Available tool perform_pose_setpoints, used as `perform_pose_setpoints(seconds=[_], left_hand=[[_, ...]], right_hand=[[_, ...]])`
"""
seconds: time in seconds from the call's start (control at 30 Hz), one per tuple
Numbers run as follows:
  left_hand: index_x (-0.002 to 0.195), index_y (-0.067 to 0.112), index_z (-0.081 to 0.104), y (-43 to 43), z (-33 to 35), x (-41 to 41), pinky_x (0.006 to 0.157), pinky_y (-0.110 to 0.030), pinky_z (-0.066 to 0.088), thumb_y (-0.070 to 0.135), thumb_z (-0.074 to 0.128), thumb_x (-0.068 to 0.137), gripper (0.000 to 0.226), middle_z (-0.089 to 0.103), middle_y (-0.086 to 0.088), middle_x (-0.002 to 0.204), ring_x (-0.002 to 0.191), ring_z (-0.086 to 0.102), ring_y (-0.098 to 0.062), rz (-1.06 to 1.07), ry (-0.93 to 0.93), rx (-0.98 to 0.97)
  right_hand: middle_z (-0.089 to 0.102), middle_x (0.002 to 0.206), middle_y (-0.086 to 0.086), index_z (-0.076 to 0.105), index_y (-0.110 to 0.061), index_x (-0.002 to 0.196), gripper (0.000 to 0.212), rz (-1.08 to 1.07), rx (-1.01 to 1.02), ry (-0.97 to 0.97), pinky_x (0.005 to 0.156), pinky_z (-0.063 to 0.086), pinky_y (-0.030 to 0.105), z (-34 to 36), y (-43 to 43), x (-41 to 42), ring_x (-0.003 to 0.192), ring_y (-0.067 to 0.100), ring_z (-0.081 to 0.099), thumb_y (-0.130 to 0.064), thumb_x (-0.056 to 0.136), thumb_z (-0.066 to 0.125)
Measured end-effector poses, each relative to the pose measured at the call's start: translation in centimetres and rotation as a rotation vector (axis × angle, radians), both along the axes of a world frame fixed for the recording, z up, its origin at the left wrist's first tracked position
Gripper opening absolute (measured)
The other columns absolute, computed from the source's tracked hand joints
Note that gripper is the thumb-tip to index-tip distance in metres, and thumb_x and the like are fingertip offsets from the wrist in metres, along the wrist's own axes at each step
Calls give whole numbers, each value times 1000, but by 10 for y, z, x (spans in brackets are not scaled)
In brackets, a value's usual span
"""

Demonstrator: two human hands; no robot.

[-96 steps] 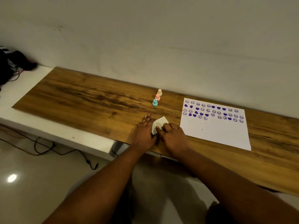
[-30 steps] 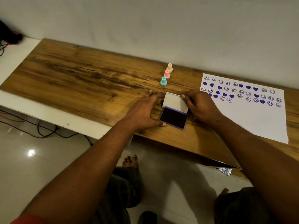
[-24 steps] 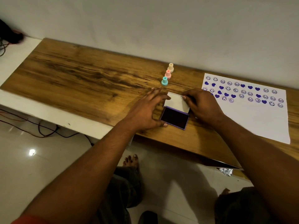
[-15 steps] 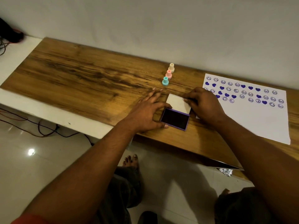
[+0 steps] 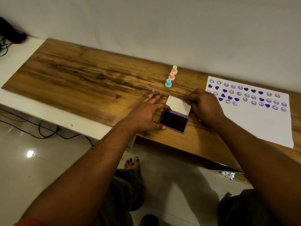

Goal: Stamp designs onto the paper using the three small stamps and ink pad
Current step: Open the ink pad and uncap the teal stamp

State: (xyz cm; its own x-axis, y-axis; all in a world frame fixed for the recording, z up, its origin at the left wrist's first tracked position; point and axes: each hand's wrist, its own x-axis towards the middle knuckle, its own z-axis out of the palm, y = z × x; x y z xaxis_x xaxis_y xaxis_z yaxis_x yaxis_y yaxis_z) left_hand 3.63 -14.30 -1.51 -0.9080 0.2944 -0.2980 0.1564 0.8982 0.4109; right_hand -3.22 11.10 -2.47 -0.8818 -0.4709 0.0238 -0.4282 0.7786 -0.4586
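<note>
Ink pad [image 5: 173, 121] open on the wooden table [image 5: 81, 79], close to the front edge, with the dark inked face up in a purple tray. White lid [image 5: 178, 105] swung back on the ink pad's far side; whether flat on the wood or slightly raised, not clear. Left hand [image 5: 145, 115] at the ink pad's left side, holding the tray between the thumb at the near left corner and the forefinger at the far left corner, the other fingers stretched out straight on the wood beyond. Right hand [image 5: 203, 105] at the ink pad's right side, fingers curled onto the lid's far right edge and gripping it, wrist lying over the left margin of the paper [image 5: 260, 121]. Paper flat on the table to the right of the ink pad, its upper part covered with rows of purple smiley faces and hearts, its lower part plain white. Three small stamps upright in a short slanting line beyond the ink pad, none touched by either hand: teal stamp [image 5: 168, 83] nearest to it, pink stamp [image 5: 171, 76] just behind the teal one, cream stamp [image 5: 174, 70] farthest, near the wall. Well to the left of the ink pad, a white ledge [image 5: 16, 62] with a dark object [image 5: 9, 33] at its far end. Below and left of the ink pad, cables [image 5: 40, 131] on the pale floor; below it, a bare foot [image 5: 132, 162] under the table edge.
</note>
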Motion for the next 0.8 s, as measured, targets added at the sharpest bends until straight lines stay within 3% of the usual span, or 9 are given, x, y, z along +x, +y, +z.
perform_pose_setpoints(seconds=[0.2, 0.37, 0.53, 0.7, 0.8], left_hand=[[150, 49, 44, -2, -4, 0, 128, -57, 13, 57, 84, 78, 83, 2, 5, 177, 161, -16, -21, 2, 7, -2], [150, 50, 41, -5, -6, -1, 126, -55, 12, 59, 87, 73, 91, 6, 6, 177, 161, -13, -20, 9, 14, 39], [153, 48, 39, -14, 0, -3, 124, -47, 18, 56, 92, 68, 101, 19, 8, 174, 162, 5, -17, 129, 37, 213], [132, 34, 67, -24, 1, -11, 115, -41, 44, 33, 88, 82, 54, 53, 4, 155, 141, 49, -18, 379, 228, 297], [124, 31, 72, -27, -3, -14, 106, -38, 52, 27, 85, 85, 41, 63, 5, 140, 126, 60, -15, 469, 287, 285]], right_hand=[[70, 127, 6, 73, -23, 133, 30, 8, 24, 9, 83, 56, 39, 0, -5, -2, 115, 28, 64, -19, 104, 63], [71, 122, 4, 75, -24, 128, 27, -89, -28, 71, 78, 46, 29, 4, -10, -9, 104, 25, 67, -28, 104, 64], [64, 137, 3, 65, -24, 141, 39, -100, -92, 116, 84, 49, 28, 9, -31, -15, 109, 24, 66, -24, 103, 66], [62, 144, 6, 60, -23, 146, 39, -33, -65, 228, 90, 53, 38, 19, -62, -29, 116, 29, 65, -24, 107, 57], [64, 143, 6, 63, -23, 143, 39, 15, 9, 239, 87, 52, 37, 17, -75, -36, 120, 32, 64, -22, 104, 60]])
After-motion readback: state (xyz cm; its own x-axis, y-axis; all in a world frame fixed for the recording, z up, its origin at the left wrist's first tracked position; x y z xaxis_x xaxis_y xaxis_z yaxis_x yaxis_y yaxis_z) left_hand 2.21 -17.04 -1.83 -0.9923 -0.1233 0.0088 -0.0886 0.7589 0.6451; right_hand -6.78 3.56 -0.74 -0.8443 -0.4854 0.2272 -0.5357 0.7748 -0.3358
